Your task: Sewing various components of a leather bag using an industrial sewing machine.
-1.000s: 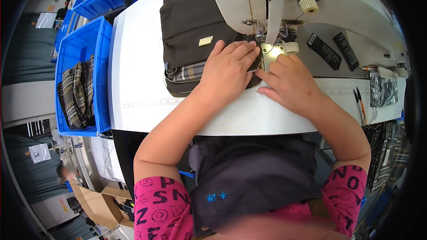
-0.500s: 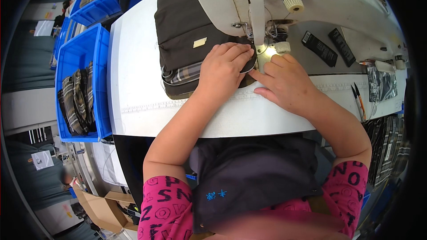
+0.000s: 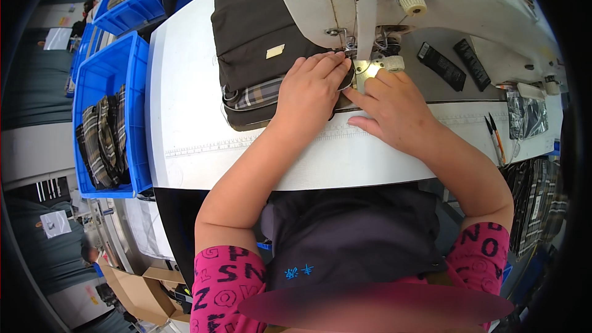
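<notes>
A dark brown garment piece (image 3: 256, 21) with a plaid panel (image 3: 259, 95) and a zipper lies partly under the head of a white sewing machine (image 3: 308, 0). My left hand (image 3: 311, 89) rests flat on the cloth just before the presser foot, its fingers stretched out together. On the right, my right hand (image 3: 394, 108) reaches its index fingertip to the cloth's curved edge beside the lit needle plate (image 3: 368, 69). Its thumb stays apart from that finger, and the other fingers are bent. The left fingers partly hide the stitching spot. A small yellow tape piece (image 3: 275, 52) sticks to the cloth.
A blue bin (image 3: 139, 117) of plaid pieces stands left of the white table (image 3: 185, 166). Two black labels (image 3: 441, 66) lie right of the needle, with pens (image 3: 497, 139) and a clear plastic bag (image 3: 527, 116) farther right. Plaid cloth (image 3: 533, 203) hangs at the right edge.
The garment piece has slid slightly away from me, with my left hand moving along on it. My right index finger stays at its edge. The whole view has shifted a little.
</notes>
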A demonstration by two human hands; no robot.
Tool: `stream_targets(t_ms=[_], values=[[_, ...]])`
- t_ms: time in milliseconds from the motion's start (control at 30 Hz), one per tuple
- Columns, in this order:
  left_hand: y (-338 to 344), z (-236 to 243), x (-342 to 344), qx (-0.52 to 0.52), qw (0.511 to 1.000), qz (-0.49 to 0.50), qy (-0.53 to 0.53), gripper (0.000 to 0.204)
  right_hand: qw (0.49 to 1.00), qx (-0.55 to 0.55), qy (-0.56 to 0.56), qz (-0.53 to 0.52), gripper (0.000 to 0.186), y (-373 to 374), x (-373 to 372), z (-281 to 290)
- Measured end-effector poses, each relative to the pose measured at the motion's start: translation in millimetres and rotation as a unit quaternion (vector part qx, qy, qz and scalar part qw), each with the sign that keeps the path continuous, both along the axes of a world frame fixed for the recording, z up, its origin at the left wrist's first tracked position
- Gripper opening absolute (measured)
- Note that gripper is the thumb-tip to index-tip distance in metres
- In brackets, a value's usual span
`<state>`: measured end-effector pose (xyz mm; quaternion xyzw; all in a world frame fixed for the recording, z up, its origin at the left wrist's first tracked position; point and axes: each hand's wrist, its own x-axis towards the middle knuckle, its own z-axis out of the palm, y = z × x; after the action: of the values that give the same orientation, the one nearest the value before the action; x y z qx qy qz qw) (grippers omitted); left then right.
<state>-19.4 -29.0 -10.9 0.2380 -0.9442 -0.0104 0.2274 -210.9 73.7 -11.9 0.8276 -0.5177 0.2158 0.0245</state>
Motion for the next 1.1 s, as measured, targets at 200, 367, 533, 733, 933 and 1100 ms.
stream_targets(t_ms=[200,367,533,733,933,1100], values=[[3,-2,0,0.003,0.999,0.003,0.034,0.051,0.983,0.06,-0.17,-0.028,0.023,-13,-9,-10],[5,-3,-2,0.068,0.994,0.026,0.08,0.029,0.97,0.138,-0.154,-0.132,0.022,-30,-19,-3],[0,-6,-4,0.06,0.993,0.027,0.098,0.024,0.992,0.068,-0.093,-0.048,0.022,-42,-22,-8],[0,-3,-3,0.041,0.995,0.015,0.091,0.028,0.884,0.305,-0.318,-0.156,0.019,-49,-7,12],[0,0,-1,0.009,0.998,-0.031,0.051,0.033,0.987,0.136,-0.064,-0.05,0.017,-38,-20,7],[-14,2,11,0.07,0.993,-0.069,0.06,0.034,0.994,-0.033,0.07,0.075,0.025,-14,-11,7]])
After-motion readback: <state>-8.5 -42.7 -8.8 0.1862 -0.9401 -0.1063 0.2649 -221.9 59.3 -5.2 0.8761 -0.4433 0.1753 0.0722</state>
